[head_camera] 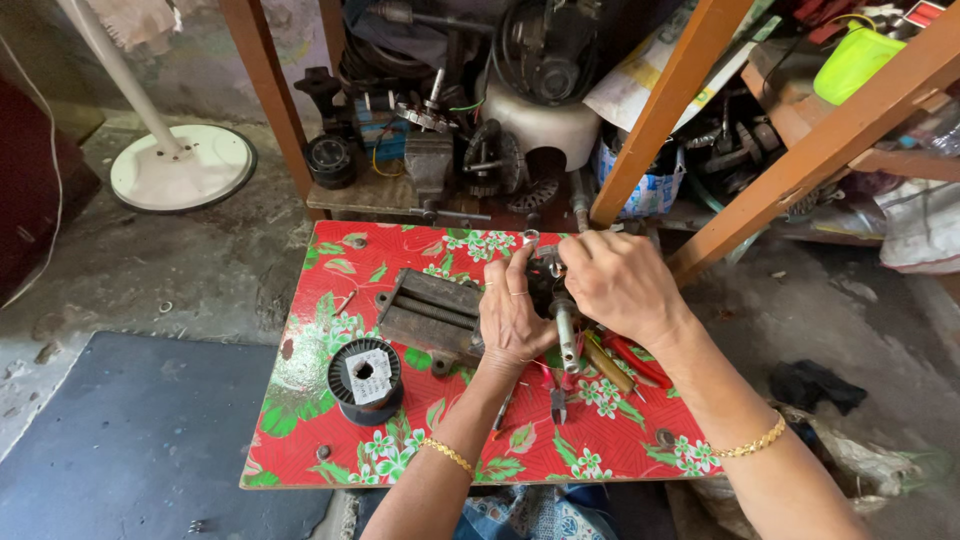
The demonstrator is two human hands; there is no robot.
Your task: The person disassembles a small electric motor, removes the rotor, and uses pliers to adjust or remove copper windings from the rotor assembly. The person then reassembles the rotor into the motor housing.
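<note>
Head view, looking down at a small desk [300, 420] covered in red floral cloth. Both hands meet at the far middle of the desk over a small dark metal part [548, 268], mostly hidden by the fingers; its exact shape is not clear.

Left hand [512, 318]: back to camera, rings on two fingers, fingers curled up and closed around the near-left side of the part. Right hand [618, 282]: comes in from the right, fingers bent and pinched on the top of the same part. Gold bracelets on both wrists.

Just left of the left hand, touching or nearly so: a grey ridged metal block [430, 312], lying flat. Below the hands a shiny metal cylinder tool [567, 340] sticks out toward the camera. Beside it, a yellow-handled tool [607, 365] and red-handled tool [640, 362] lie on the cloth; small pliers [557, 398] lie near the left wrist.

Near-left on the desk, well apart from the hands: a black spool [366, 380] with a white label on top, standing upright.

Behind the desk: a wooden shelf [400, 195] packed with dark motor parts. Far left on the floor: a white round fan base [182, 166].
</note>
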